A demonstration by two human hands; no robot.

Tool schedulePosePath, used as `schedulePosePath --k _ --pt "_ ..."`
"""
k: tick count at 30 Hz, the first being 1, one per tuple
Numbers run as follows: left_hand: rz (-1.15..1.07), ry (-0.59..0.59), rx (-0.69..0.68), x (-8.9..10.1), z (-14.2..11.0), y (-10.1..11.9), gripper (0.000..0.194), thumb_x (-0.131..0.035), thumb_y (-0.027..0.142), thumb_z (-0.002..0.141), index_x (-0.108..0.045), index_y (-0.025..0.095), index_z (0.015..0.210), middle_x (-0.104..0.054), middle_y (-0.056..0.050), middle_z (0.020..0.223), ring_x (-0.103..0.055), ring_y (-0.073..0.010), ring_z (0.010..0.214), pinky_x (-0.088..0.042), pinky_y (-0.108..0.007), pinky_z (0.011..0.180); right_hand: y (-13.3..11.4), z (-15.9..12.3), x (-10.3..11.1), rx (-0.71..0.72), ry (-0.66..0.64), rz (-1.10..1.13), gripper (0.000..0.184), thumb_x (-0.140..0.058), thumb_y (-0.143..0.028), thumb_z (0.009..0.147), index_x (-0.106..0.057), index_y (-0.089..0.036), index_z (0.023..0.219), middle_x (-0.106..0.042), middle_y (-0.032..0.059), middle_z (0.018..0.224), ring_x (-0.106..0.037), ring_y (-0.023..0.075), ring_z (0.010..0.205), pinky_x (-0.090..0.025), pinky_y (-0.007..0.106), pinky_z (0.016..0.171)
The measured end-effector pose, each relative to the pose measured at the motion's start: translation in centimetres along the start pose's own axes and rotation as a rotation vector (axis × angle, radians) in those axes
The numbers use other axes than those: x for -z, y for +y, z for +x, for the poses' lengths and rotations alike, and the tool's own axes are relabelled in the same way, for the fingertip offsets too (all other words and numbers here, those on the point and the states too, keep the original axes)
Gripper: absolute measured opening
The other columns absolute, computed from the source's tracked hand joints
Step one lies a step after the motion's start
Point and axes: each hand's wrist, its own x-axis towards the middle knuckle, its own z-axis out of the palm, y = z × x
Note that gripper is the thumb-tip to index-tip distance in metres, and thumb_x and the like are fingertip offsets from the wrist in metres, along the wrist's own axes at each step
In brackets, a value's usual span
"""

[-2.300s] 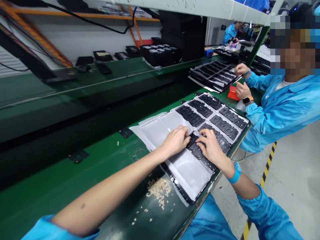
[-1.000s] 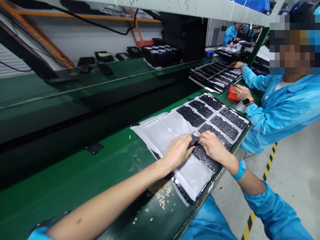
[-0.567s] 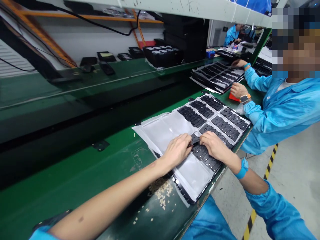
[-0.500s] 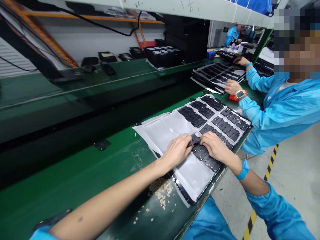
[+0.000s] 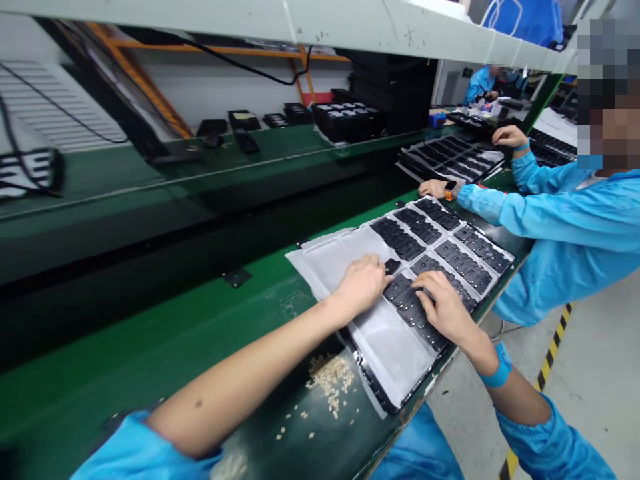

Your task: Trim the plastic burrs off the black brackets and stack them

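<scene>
My left hand (image 5: 364,283) is closed, pinching a small flat black part (image 5: 393,265) that juts out past its fingertips. Just to the right, my right hand (image 5: 443,303) hovers over a group of black parts (image 5: 407,301), thumb and fingers curled together. Something dark shows at those fingertips, too small to name. Under both hands lies a tray lined with a whitish sheet (image 5: 395,360), divided into compartments. Rows of overlapping black parts (image 5: 397,238) fill its far and right compartments; the bare sheet shows in the near and left ones.
Small pale chips (image 5: 333,377) lie heaped on the green bench (image 5: 260,347) beside the tray. A single black piece (image 5: 236,277) rests further left. At right, a co-worker in blue (image 5: 565,207) reaches toward another filled tray (image 5: 445,157). A white beam (image 5: 350,33) crosses overhead.
My right hand has drawn away from my left, which keeps the black part. The co-worker's nearer hand has moved left toward my tray's far edge. The whole view has shifted slightly.
</scene>
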Motion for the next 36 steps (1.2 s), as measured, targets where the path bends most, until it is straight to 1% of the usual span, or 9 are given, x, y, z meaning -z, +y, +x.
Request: schedulePosePath --k 3,6,12,16,19,22,29,32,36 --pt "-0.029 -0.034 -0.014 1.5 -1.9 0.8 0.029 -0.052 0.029 0.107 -0.075 0.011 0.108 -0.069 -0.019 0.116 -0.067 -0.0332 0.111 -0.052 -0.043 0.098 -0.9 -0.1 -0.1 0.047 0.001 0.056 0.02 -0.052 -0.013 0.101 -0.068 -0.022 0.106 -0.07 0.014 0.108 -0.064 0.0325 0.107 -0.054 0.052 0.095" --pt "-0.059 -0.042 0.033 3.9 -4.4 -0.9 0.031 -0.052 0.037 0.108 -0.072 0.018 0.123 -0.066 -0.013 0.131 -0.062 -0.0282 0.126 -0.047 -0.039 0.11 -2.1 -0.4 -0.5 0.088 0.033 0.054 0.017 -0.057 -0.019 0.101 -0.069 -0.026 0.11 -0.072 0.0127 0.111 -0.066 0.0325 0.107 -0.054 0.051 0.095" --pt "-0.033 -0.129 0.5 7.9 -16.4 -12.8 0.019 -0.06 0.025 0.101 -0.075 0.015 0.109 -0.075 -0.013 0.116 -0.071 -0.0284 0.111 -0.054 -0.036 0.094 -8.2 -2.6 -2.3 0.186 -0.171 0.313 0.019 -0.055 -0.016 0.105 -0.069 -0.025 0.114 -0.072 0.0091 0.111 -0.069 0.0253 0.108 -0.056 0.038 0.092" --pt "-0.054 -0.259 0.744 5.5 -25.8 -17.9 0.016 -0.082 0.027 0.079 -0.073 0.018 0.089 -0.075 -0.009 0.093 -0.074 -0.0308 0.097 -0.055 -0.034 0.082 -12.9 -4.1 -4.9 0.19 -0.276 0.456 0.02 -0.056 -0.012 0.105 -0.068 -0.025 0.114 -0.072 0.0072 0.109 -0.071 0.0217 0.104 -0.057 0.031 0.088" --pt "-0.123 -0.264 0.782 2.4 -30.3 -18.2 0.032 -0.087 0.019 0.068 -0.068 0.02 0.093 -0.072 -0.009 0.106 -0.071 -0.03 0.106 -0.054 -0.032 0.087 -15.2 -4.7 -7.0 0.189 -0.35 0.531 0.021 -0.054 -0.011 0.105 -0.067 -0.026 0.114 -0.071 0.0062 0.11 -0.07 0.0207 0.105 -0.056 0.03 0.091" --pt "-0.199 -0.215 0.766 0.4 -32.5 -17.7 0.028 -0.081 0.016 0.072 -0.06 0.021 0.09 -0.068 -0.008 0.109 -0.068 -0.0266 0.109 -0.052 -0.031 0.092 -16.8 -4.9 -8.9 0.181 -0.396 0.572 0.022 -0.053 -0.01 0.106 -0.066 -0.025 0.113 -0.07 0.006 0.109 -0.069 0.0204 0.103 -0.055 0.031 0.09" --pt "-0.305 -0.151 0.556 0.6 -31.3 -16.8 0.014 -0.06 0.016 0.083 -0.049 0.024 0.088 -0.065 -0.003 0.088 -0.068 -0.0249 0.086 -0.05 -0.032 0.078 -19.7 -4.1 -11.8 0.069 -0.341 0.538 0.028 -0.059 -0.004 0.096 -0.067 -0.021 0.117 -0.07 0.0077 0.113 -0.067 0.022 0.103 -0.054 0.034 0.094" --pt "-0.443 -0.145 0.296 2.2 -27.1 -14.2 0.001 -0.055 0.022 0.091 -0.056 0.023 0.091 -0.068 -0.004 0.095 -0.067 -0.0246 0.091 -0.049 -0.033 0.084 -19.5 -3.3 -12.0 -0.019 -0.296 0.471 0.041 -0.068 -0.01 0.092 -0.061 -0.019 0.131 -0.068 0.0094 0.118 -0.067 0.0219 0.099 -0.055 0.035 0.092" --pt "-0.632 -0.174 0.024 4.6 -19.7 -9.1 0.004 -0.059 0.019 0.087 -0.059 0.022 0.086 -0.066 -0.001 0.087 -0.063 -0.0217 0.086 -0.046 -0.031 0.08 -17.6 -2.8 -10.6 -0.174 -0.155 0.421 0.004 -0.06 -0.017 0.1 -0.063 -0.02 0.1 -0.069 0.0025 0.086 -0.068 0.0188 0.076 -0.052 0.029 0.072"
